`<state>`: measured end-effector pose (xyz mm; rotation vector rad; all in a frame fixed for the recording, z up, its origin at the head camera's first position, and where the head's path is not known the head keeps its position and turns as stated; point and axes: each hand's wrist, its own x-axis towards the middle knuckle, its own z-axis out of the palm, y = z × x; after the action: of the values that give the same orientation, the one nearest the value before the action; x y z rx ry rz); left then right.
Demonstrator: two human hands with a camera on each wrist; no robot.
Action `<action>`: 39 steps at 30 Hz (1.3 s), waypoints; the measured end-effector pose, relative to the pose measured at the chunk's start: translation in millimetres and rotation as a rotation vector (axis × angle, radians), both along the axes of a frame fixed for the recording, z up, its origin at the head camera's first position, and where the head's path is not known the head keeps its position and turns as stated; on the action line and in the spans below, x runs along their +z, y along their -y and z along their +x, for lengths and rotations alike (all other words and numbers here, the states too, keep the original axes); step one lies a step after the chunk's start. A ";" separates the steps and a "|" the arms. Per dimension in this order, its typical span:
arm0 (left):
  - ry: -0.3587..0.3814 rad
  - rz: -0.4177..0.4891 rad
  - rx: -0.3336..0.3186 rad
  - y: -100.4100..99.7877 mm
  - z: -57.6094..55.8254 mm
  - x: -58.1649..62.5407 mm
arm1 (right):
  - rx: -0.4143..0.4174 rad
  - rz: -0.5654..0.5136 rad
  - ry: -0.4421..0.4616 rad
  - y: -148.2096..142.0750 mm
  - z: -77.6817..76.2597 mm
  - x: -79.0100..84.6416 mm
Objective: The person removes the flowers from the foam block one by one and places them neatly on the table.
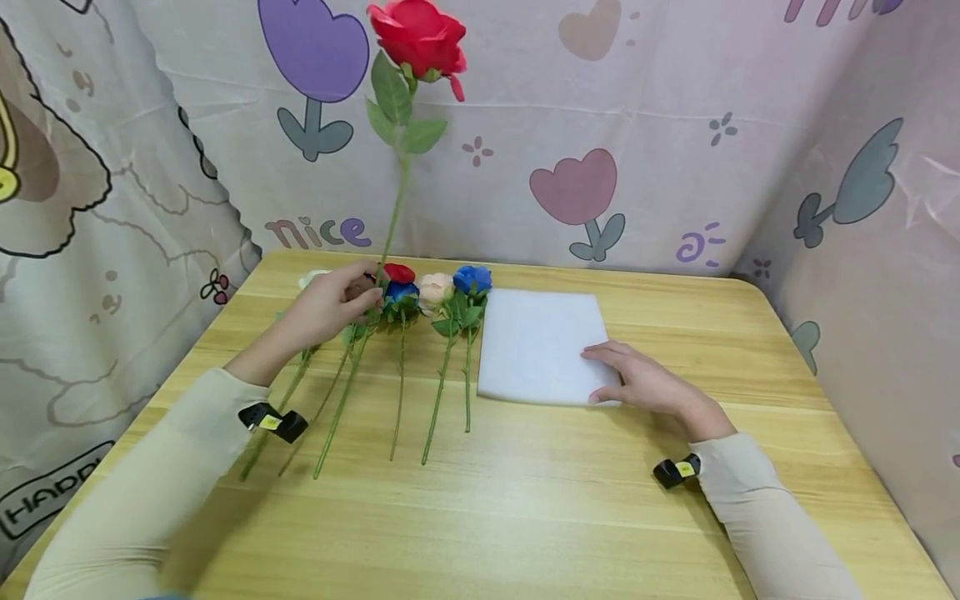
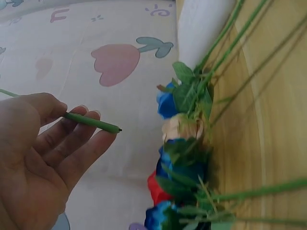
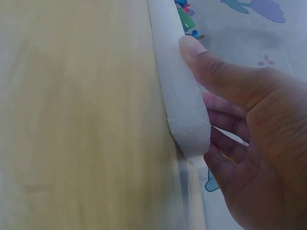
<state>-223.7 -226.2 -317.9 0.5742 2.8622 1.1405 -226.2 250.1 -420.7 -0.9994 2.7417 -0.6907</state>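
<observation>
In the head view my left hand (image 1: 333, 304) pinches the green stem of a tall red rose (image 1: 422, 37) and holds it upright above the table. The left wrist view shows the stem's end (image 2: 93, 122) between thumb and fingers. Beside this hand several other roses lie in a row: a cream rose (image 1: 436, 292), a blue rose (image 1: 472, 280), a smaller red rose (image 1: 400, 272) and a pale one (image 1: 311, 277) partly behind the hand. My right hand (image 1: 641, 379) rests with relaxed fingers on the near right corner of a white foam block (image 1: 536, 346), its thumb (image 3: 192, 48) at the edge.
The wooden table (image 1: 525, 508) ends at a patterned cloth backdrop (image 1: 510, 167) that also hangs on both sides. Long rose stems (image 1: 437, 408) point towards the table's near edge. The foam block lies just right of the blue rose.
</observation>
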 end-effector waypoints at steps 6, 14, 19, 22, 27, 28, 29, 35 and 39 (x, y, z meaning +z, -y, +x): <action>-0.006 -0.048 0.037 19.7 12.0 -1.0 | -0.004 0.002 0.003 0.3 0.2 1.2; 0.009 -0.078 0.067 41.2 28.8 -4.1 | -0.003 -0.004 0.009 0.2 0.0 -1.3; 0.048 -0.081 0.093 53.7 38.9 -5.8 | -0.009 -0.005 0.019 0.6 0.9 -0.6; 0.061 -0.089 0.107 62.5 44.3 -7.5 | -0.012 -0.005 0.022 0.8 1.2 0.4; 0.068 -0.099 0.128 79.5 53.3 -14.5 | -0.010 -0.003 0.017 0.7 1.0 0.7; 0.071 -0.095 0.131 83.0 55.2 -16.4 | -0.009 -0.003 0.017 0.7 0.8 0.7; 0.073 -0.094 0.133 86.5 57.2 -18.4 | -0.009 -0.002 0.017 0.7 0.8 0.6; 0.072 -0.104 0.153 105.5 69.0 -27.8 | -0.008 -0.002 0.023 0.3 1.0 0.7; 0.053 -0.112 0.178 115.7 74.7 -31.7 | -0.010 0.002 0.023 -0.2 1.0 0.4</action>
<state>-149.0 -341.9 -349.6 0.2857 2.9557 0.9894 -225.1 250.3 -420.3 -0.9714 2.7293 -0.6971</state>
